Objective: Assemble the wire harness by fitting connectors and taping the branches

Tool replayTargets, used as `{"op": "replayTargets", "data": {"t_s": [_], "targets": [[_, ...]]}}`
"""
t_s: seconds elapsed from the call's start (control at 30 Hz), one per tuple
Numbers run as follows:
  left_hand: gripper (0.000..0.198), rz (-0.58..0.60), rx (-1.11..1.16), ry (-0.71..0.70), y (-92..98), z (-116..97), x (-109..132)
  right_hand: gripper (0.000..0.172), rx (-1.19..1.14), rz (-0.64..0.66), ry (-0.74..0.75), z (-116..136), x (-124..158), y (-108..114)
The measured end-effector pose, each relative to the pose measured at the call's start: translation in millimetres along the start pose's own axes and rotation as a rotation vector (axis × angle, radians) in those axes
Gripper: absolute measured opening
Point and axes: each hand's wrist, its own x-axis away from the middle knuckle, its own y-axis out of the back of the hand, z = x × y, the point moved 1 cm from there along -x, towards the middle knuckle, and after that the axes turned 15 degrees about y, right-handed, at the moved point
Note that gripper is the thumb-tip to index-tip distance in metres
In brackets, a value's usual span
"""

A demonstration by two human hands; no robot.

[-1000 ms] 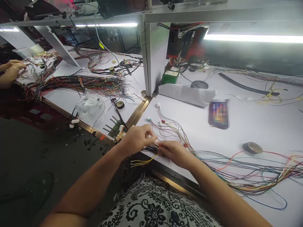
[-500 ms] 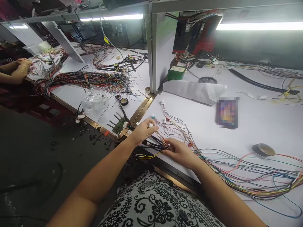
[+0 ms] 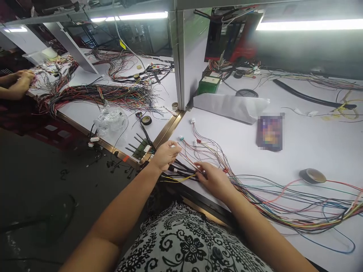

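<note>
A long harness of coloured wires (image 3: 283, 204) lies across the white table (image 3: 312, 143), fanning out at its left end into small connectors (image 3: 195, 142). My left hand (image 3: 166, 154) is curled over that left end near the table's front corner, its fingers closed on some wires. Just right of it, my right hand (image 3: 214, 177) pinches the bundle where black and yellow wires (image 3: 180, 174) stick out toward the edge. Both hands rest low on the tabletop.
A roll of dark tape (image 3: 312, 175) lies at the right, a blurred card (image 3: 270, 132) and a white wrapped pack (image 3: 229, 105) behind. The left bench holds wire bundles (image 3: 96, 96), a plastic bag (image 3: 110, 121) and another person's hands (image 3: 19, 81). A metal post (image 3: 177, 56) divides the benches.
My left hand has moved away from my right one, up and left along the wires, leaving a gap where black and yellow wire ends show. The view shifted slightly.
</note>
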Motion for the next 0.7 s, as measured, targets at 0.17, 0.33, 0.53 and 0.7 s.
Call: {"op": "replayTargets", "data": {"t_s": [0.17, 0.33, 0.53, 0.7], "targets": [[0.032, 0.122, 0.04, -0.027, 0.2, 3, 12, 0.032, 0.206, -0.158, 0.116, -1, 14, -15], [0.032, 0.088, -0.046, -0.142, 3.6, 12, 24, 0.031, 0.224, -0.181, 0.15, -4, 17, -20], [0.035, -0.052, -0.233, -0.147, 15.8, 25, 13, 0.029, -0.082, -0.097, 0.137, -5, 14, 1], [0.038, -0.151, -0.445, -0.225, 20.2, 28, 24, 0.021, 0.066, -0.254, -0.046, -22, -1, 38]]}}
